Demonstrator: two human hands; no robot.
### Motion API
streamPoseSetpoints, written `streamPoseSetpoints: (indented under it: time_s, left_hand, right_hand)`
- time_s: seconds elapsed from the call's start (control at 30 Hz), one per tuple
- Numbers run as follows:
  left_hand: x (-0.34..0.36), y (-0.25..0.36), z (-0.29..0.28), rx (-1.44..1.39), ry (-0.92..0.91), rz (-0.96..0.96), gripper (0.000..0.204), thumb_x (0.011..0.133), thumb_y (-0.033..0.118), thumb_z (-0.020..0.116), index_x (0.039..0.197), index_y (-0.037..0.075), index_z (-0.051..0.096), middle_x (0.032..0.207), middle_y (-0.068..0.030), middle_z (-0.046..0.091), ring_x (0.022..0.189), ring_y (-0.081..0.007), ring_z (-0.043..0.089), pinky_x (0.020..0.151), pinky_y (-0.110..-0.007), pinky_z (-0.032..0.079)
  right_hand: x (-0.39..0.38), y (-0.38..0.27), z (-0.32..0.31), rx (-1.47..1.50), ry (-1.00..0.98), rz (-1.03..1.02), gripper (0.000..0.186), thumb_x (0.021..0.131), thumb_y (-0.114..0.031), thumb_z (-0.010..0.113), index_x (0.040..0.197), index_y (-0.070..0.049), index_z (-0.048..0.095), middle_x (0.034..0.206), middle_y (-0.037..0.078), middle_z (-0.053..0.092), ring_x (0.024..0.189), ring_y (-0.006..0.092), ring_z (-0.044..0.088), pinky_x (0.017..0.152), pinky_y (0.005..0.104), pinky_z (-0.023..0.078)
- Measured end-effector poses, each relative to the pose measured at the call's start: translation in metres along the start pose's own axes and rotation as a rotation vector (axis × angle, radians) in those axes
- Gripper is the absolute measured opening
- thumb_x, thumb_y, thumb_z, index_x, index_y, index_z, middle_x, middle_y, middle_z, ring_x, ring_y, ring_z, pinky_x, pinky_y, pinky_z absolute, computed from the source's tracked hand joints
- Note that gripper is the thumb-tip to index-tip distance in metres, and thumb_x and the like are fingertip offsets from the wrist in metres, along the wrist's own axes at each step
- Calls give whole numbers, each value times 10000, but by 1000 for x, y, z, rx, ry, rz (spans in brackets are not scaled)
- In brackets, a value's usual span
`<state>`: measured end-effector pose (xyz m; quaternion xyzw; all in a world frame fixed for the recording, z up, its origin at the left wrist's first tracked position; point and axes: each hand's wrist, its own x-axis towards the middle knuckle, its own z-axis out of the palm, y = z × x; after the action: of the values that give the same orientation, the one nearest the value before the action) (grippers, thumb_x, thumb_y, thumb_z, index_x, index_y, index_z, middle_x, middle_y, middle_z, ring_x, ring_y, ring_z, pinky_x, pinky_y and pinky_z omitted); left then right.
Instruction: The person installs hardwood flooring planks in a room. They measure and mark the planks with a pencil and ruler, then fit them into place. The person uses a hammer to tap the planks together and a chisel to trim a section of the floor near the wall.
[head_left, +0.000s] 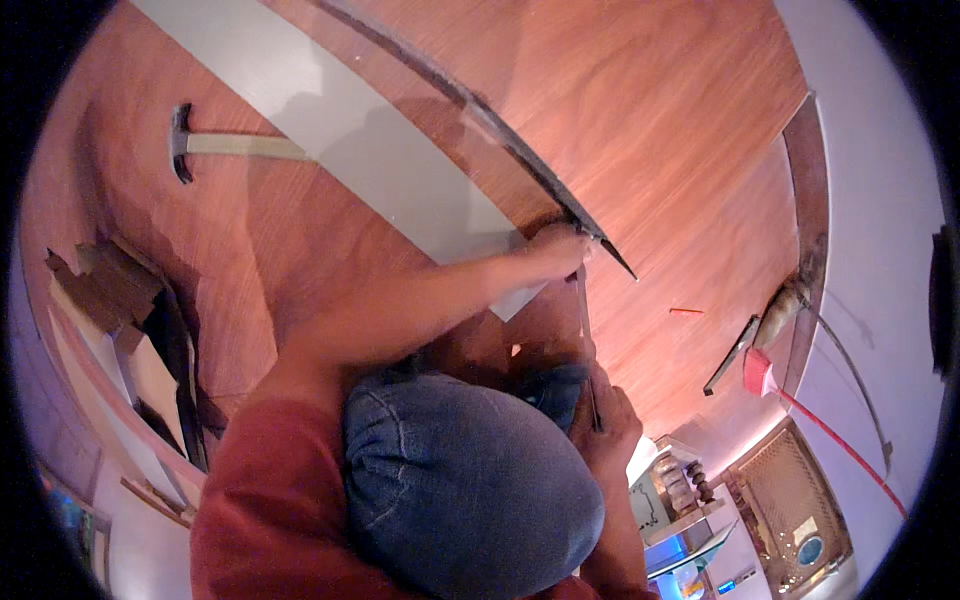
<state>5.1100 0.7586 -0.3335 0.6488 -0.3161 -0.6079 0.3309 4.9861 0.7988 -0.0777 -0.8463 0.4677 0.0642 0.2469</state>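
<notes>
My left hand is closed at the end of a long dark narrow bar, and its fingers are partly hidden. From just below that hand, a thin pale strip runs down to my right hand, whose fingers are closed around its lower end. Under my left forearm passes a long grey-white flat board, laid slantwise over reddish wood. Between my arms bulges rounded blue denim-like cloth, hiding what lies beneath.
A claw hammer lies at the left, its handle end touching the pale board. Cardboard pieces are stacked at the left edge. At right are a small red stick, a red-handled brush and a woven-looking panel.
</notes>
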Motion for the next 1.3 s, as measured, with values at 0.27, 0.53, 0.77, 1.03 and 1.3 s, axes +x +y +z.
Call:
streamPoseSetpoints:
  time_s: [0.27,0.53,0.77,1.03,1.3]
  left_hand:
    - [-22,2,11,-662,-41,-148,404,990,314,494,826,-16,659,745,-176,684,703,-279,683,658,-440,514]
    - [-14,-3,4,-539,0,-106,420,1021,306,448,863,-18,663,747,-192,687,632,-301,677,610,-475,521]
    - [-16,1,-12,-301,4,-31,403,1046,240,390,890,-29,647,809,-221,696,684,-316,709,643,-458,560]
    - [-31,1,-9,-353,-44,-113,387,1004,274,450,890,-10,687,805,-195,699,753,-340,679,711,-503,523]
    - [-12,-19,35,-500,-91,-21,472,1030,358,435,877,-3,698,790,-223,705,788,-377,706,766,-491,538]
  right_hand:
    - [9,-7,-10,-17,-17,14,349,936,25,674,1272,-56,720,711,167,615,593,266,631,569,372,500]
    - [19,-16,-8,-4,55,-100,303,945,-1,681,1240,-46,732,711,164,614,597,279,633,566,400,496]
    - [25,-18,-4,-41,-31,-2,297,951,-6,670,1241,-40,726,766,183,652,654,307,660,585,402,504]
    - [7,-18,-6,-8,-61,-4,363,935,4,676,1292,-61,699,747,163,629,622,342,638,543,415,509]
    - [-7,2,-5,-48,0,-15,356,935,7,678,1287,-45,703,673,142,585,540,287,588,487,414,445]
